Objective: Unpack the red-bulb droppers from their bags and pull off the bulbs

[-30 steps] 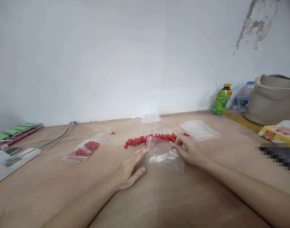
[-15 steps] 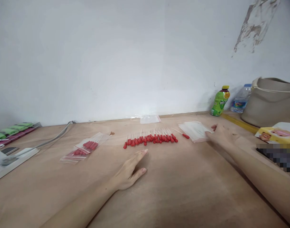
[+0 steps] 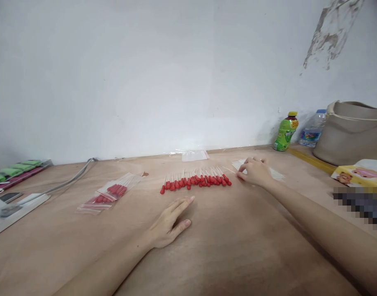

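A row of white sticks with bulbous red tips (image 3: 200, 180) lies side by side across the middle of the table. My left hand (image 3: 172, 222) rests on the wood in front of them, fingers stretched out and thumb apart, holding nothing. To the right of the row, my right hand (image 3: 253, 170) has its thumb and fingertips closed on the red end of a single red-tipped stick (image 3: 229, 169). The stick's white shaft shows to the left of the fingers; its red tip is hidden. Beneath this hand is a stack of clear zip bags (image 3: 276, 174), partly covered.
Filled zip bags (image 3: 109, 193) with red-tipped sticks lie at left, near a cable (image 3: 72, 179) and a phone (image 3: 11, 197). A flat zip bag (image 3: 195, 155) lies by the wall. A green bottle (image 3: 286, 132), a water bottle (image 3: 313, 129) and a grey bucket (image 3: 351, 133) stand at right.
My right hand has moved left from the right edge of the bag stack to the single stick, covering its red tip. My left hand has hardly moved.
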Demonstrator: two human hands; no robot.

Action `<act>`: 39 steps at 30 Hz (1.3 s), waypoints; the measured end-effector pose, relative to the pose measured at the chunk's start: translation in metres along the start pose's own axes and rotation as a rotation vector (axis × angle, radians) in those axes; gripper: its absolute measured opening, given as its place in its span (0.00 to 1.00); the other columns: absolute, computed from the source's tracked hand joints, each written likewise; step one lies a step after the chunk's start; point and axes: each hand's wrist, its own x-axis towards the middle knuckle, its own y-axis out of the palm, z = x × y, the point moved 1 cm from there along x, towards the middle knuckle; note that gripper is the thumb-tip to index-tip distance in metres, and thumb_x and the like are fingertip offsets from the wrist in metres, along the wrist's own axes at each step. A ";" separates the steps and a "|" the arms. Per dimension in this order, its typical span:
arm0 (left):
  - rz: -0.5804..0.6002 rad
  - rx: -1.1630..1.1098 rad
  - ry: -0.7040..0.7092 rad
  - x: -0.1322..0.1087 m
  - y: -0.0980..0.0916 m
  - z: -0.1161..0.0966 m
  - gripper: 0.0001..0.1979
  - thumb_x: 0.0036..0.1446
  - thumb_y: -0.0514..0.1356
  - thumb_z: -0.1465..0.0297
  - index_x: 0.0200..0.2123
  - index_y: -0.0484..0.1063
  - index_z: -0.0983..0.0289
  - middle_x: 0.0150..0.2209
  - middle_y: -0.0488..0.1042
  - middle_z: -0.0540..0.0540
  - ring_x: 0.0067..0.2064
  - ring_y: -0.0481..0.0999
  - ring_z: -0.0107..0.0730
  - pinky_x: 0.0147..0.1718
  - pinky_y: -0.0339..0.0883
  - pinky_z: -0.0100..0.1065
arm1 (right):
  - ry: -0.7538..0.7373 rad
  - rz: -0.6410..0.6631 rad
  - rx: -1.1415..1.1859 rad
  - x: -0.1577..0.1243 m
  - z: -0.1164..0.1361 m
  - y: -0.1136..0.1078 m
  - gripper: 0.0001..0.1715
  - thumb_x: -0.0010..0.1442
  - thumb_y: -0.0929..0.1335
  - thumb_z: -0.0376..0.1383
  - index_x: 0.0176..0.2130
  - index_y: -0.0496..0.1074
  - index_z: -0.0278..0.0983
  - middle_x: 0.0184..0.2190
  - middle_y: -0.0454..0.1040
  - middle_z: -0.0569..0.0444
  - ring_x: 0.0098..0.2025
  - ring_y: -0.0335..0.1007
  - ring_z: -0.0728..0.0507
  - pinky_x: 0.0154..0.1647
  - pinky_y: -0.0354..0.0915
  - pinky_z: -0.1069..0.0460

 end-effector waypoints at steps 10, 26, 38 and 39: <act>0.010 -0.003 -0.023 0.000 0.001 -0.001 0.27 0.59 0.48 0.66 0.60 0.43 0.56 0.58 0.56 0.55 0.59 0.55 0.36 0.56 0.52 0.42 | 0.202 0.254 0.017 0.032 0.020 0.013 0.11 0.44 0.65 0.34 0.30 0.73 0.33 0.34 0.71 0.43 0.43 0.62 0.35 0.42 0.51 0.41; -0.040 0.032 0.034 0.001 0.001 0.000 0.20 0.59 0.49 0.67 0.55 0.57 0.59 0.53 0.62 0.57 0.57 0.56 0.39 0.55 0.53 0.43 | 0.144 0.061 0.284 -0.006 0.036 -0.003 0.27 0.59 0.53 0.45 0.23 0.70 0.36 0.25 0.71 0.49 0.34 0.66 0.41 0.40 0.52 0.44; -0.282 0.425 -0.428 0.011 -0.038 0.035 0.15 0.59 0.44 0.66 0.27 0.64 0.64 0.31 0.67 0.56 0.36 0.66 0.36 0.37 0.60 0.37 | -0.677 0.177 0.582 -0.100 0.089 -0.004 0.31 0.55 0.61 0.52 0.54 0.61 0.40 0.54 0.60 0.47 0.53 0.56 0.38 0.52 0.55 0.41; -0.301 0.504 -0.490 0.008 -0.049 0.047 0.12 0.58 0.46 0.66 0.31 0.66 0.64 0.35 0.68 0.58 0.41 0.66 0.40 0.41 0.59 0.39 | -0.668 0.195 0.574 -0.099 0.088 -0.004 0.32 0.55 0.60 0.52 0.54 0.61 0.41 0.54 0.60 0.47 0.53 0.56 0.37 0.52 0.55 0.41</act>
